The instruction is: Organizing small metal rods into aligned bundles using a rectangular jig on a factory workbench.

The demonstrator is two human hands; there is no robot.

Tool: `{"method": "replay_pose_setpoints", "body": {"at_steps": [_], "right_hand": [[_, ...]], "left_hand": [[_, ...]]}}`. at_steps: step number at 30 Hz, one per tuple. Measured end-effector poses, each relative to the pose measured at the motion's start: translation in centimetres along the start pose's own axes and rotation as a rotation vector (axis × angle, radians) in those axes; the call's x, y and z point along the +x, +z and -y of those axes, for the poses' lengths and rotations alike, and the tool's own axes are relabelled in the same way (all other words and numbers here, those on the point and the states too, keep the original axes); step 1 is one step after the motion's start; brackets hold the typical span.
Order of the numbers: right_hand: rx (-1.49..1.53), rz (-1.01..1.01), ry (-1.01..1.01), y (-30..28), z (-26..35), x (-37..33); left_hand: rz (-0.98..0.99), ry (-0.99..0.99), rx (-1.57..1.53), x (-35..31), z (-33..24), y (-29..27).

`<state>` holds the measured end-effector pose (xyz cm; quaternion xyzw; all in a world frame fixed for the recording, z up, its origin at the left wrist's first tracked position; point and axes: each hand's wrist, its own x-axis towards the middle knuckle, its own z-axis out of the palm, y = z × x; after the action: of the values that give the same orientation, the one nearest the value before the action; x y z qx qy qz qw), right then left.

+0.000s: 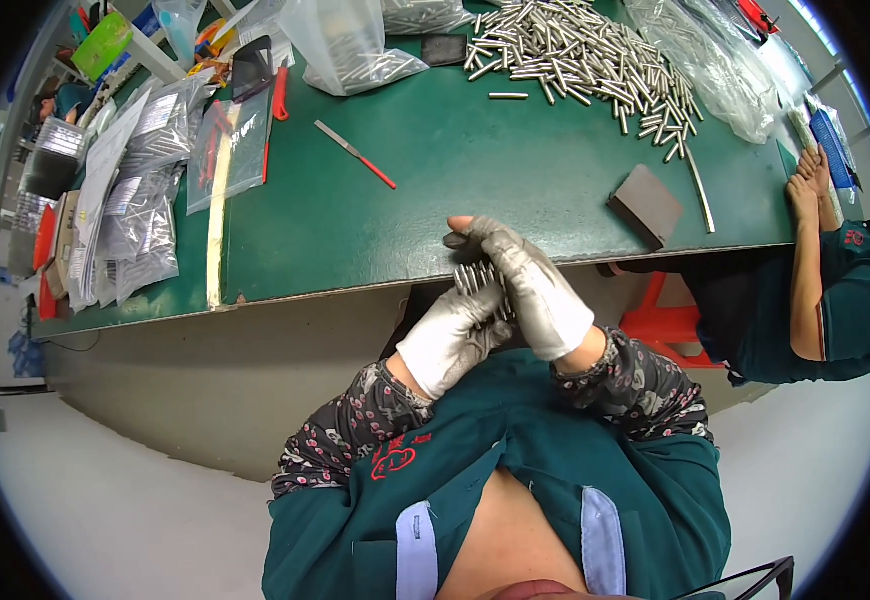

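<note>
My left hand (pixel 452 340), in a white work glove, is closed round a bunch of short metal pins (pixel 475 279), just off the table's front edge. The silvery pins lie side by side, and their lower parts are hidden by the glove. Against their other side presses my right hand (pixel 537 292), gloved too, its fingers curved over the bunch. One bare fingertip shows past that glove's darkened fingers. A large loose heap of similar metal pins (pixel 580 55) lies at the far side of the green table (pixel 355 240).
A dark rectangular block (pixel 645 206) and a metal strip (pixel 700 190) lie to the right. A red-handled file (pixel 355 154) rests left of centre. Bagged pins (pixel 140 220) crowd the left end; a clear plastic bag (pixel 720 85) lies far right. A co-worker's hands (pixel 807 178) rest at the right edge.
</note>
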<state>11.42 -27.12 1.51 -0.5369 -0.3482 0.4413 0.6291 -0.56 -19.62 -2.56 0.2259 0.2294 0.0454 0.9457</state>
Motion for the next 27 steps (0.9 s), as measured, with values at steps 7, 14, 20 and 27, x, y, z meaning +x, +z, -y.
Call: {"method": "replay_pose_setpoints", "body": {"at_steps": [7, 14, 20, 27], "right_hand": [[0.622, 0.027, -0.133, 0.3, 1.4, 0.7], [0.164, -0.070, -0.001, -2.2, 3.8, 0.7], [-0.400, -0.207, -0.471, -1.9, 0.7, 2.5], [-0.491, -0.336, -0.439, -2.6, -1.5, 4.3]], "left_hand": [[0.025, 0.024, 0.277, -0.9, -2.0, 2.1], [-0.003, 0.307, 0.646, -0.4, -5.6, 3.6], [-0.006, 0.652, 0.952, 5.2, -6.9, 0.1], [-0.118, 0.681, 1.071, 7.9, -6.2, -1.3]]}}
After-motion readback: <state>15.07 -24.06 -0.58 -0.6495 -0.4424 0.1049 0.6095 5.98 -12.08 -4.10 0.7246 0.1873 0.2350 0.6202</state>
